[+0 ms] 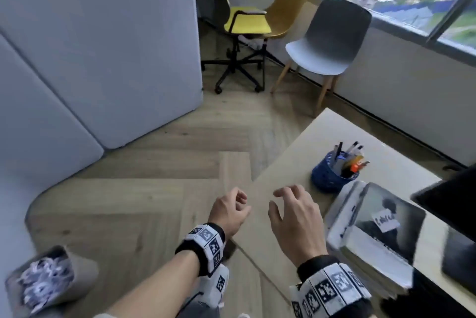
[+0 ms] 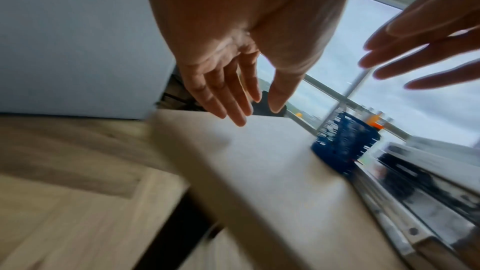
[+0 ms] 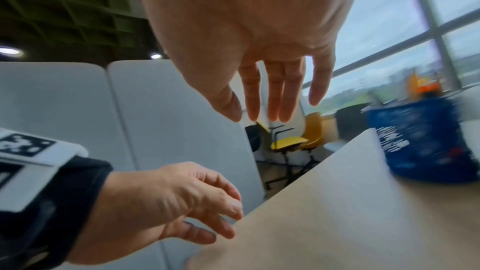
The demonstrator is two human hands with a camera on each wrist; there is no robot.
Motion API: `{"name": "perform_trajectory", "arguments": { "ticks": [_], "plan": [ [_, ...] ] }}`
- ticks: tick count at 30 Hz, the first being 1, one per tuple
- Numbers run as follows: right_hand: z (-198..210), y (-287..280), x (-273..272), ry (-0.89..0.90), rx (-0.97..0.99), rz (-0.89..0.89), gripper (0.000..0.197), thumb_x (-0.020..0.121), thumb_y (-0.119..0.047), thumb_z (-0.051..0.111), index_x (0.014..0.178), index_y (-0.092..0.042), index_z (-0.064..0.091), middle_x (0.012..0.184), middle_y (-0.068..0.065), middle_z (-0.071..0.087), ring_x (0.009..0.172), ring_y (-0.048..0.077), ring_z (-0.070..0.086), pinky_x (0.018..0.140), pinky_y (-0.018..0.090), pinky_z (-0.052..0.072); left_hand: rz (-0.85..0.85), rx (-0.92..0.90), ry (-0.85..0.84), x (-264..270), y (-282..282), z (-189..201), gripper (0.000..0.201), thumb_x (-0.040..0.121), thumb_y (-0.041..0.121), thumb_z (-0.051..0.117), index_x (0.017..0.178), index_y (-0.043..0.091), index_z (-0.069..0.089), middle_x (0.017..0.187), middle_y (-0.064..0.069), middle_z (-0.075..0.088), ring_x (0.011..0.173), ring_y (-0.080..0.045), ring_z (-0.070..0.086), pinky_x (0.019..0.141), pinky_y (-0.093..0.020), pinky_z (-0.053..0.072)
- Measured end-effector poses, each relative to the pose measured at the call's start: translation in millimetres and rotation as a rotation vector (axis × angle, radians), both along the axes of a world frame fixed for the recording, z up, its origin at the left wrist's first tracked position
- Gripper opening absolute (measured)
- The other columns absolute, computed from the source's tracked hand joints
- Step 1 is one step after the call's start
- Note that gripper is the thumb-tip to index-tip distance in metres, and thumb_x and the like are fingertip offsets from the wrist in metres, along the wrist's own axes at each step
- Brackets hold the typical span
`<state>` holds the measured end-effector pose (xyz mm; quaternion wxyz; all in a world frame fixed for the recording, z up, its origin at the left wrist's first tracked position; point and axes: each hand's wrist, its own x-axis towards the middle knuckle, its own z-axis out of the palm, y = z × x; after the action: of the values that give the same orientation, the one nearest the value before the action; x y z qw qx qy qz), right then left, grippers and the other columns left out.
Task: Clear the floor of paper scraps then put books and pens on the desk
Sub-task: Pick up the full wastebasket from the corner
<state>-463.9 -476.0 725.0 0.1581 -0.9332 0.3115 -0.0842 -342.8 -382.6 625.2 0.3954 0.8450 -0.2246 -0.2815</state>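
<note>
A blue pen holder (image 1: pixel 332 173) full of pens (image 1: pixel 353 159) stands on the light wooden desk (image 1: pixel 288 178). Beside it lies a stack of books (image 1: pixel 371 235) with a dark cover on top. My left hand (image 1: pixel 231 211) hovers at the desk's near edge, fingers loosely curled, holding nothing. My right hand (image 1: pixel 293 214) hangs over the desk just left of the books, fingers spread and empty. The left wrist view shows the pen holder (image 2: pixel 342 147) past my relaxed fingers (image 2: pixel 233 98). In the right wrist view the pen holder (image 3: pixel 420 141) is blurred at right.
A grey bin (image 1: pixel 43 284) holding crumpled paper scraps sits on the wood floor (image 1: pixel 154 189) at lower left. Grey partition panels (image 1: pixel 90 47) stand to the left. A yellow office chair (image 1: pixel 242 24), a mustard chair and a grey chair (image 1: pixel 327 42) stand by the window. A dark monitor (image 1: pixel 453 196) occupies the desk's right.
</note>
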Motion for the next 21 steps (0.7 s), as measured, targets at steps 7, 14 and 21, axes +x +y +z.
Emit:
{"name": "perform_trajectory", "arguments": {
  "ticks": [7,14,21],
  "plan": [
    [-56.2,144.6,89.5,0.204,0.173,0.535,0.024,0.090,-0.034,0.056,0.110,-0.022,0.062,0.107,-0.004,0.058,0.101,0.018,0.058,0.082,0.029,0.046,0.515,0.101,0.097,16.9,223.7,-43.5,0.015,0.075,0.021,0.066,0.070,0.027,0.053,0.064,0.009,0.063,0.066,-0.015,0.063,0.067,-0.025,0.051],
    [-150.2,298.5,164.9,0.553,0.122,1.010,0.032,0.090,-0.038,0.048,0.119,-0.025,0.053,0.119,-0.005,0.052,0.112,0.017,0.053,0.090,0.030,0.044,0.921,0.224,0.225,33.0,417.3,-134.9,0.026,0.077,0.017,0.067,0.075,0.028,0.044,0.072,0.008,0.057,0.075,-0.020,0.060,0.079,-0.034,0.050],
    [-307.1,429.3,251.2,0.728,0.127,1.216,0.039,0.090,-0.035,0.047,0.126,-0.021,0.049,0.125,0.000,0.050,0.119,0.021,0.049,0.095,0.034,0.043,1.047,0.348,0.161,69.0,543.3,-265.7,0.044,0.086,0.026,0.064,0.126,0.022,0.046,0.114,0.002,0.055,0.096,-0.017,0.058,0.082,-0.027,0.047]
  ]
}}
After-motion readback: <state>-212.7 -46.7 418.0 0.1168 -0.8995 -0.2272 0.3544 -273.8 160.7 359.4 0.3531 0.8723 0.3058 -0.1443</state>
